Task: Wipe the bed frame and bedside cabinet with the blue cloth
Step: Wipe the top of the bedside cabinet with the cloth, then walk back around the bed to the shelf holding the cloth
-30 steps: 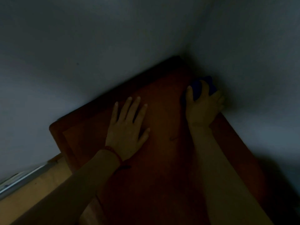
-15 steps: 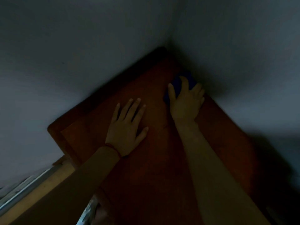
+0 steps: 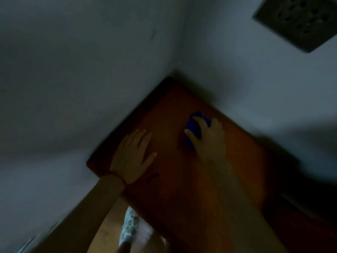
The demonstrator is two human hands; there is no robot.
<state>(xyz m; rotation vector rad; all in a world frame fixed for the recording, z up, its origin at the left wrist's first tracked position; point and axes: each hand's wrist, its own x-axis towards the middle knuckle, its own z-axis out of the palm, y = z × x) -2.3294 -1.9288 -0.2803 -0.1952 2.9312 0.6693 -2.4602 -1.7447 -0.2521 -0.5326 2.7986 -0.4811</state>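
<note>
The reddish-brown wooden top of the bedside cabinet fills the dim room corner. My right hand lies on the blue cloth and presses it onto the top near the right wall, with the thumb and fingers spread around the wad. The cloth shows beyond my fingers and beside my thumb. My left hand rests flat on the top near its left rear edge, fingers straight and close together, with a red string around the wrist.
Grey walls meet in the corner behind the cabinet. A dark socket plate sits on the right wall, high up. Below the cabinet's front edge I see wooden floor and a white shoe.
My right hand slid the cloth away from the right wall toward the middle of the top. The view shifted, bringing the socket plate and the shoe into sight. My left hand stayed flat.
</note>
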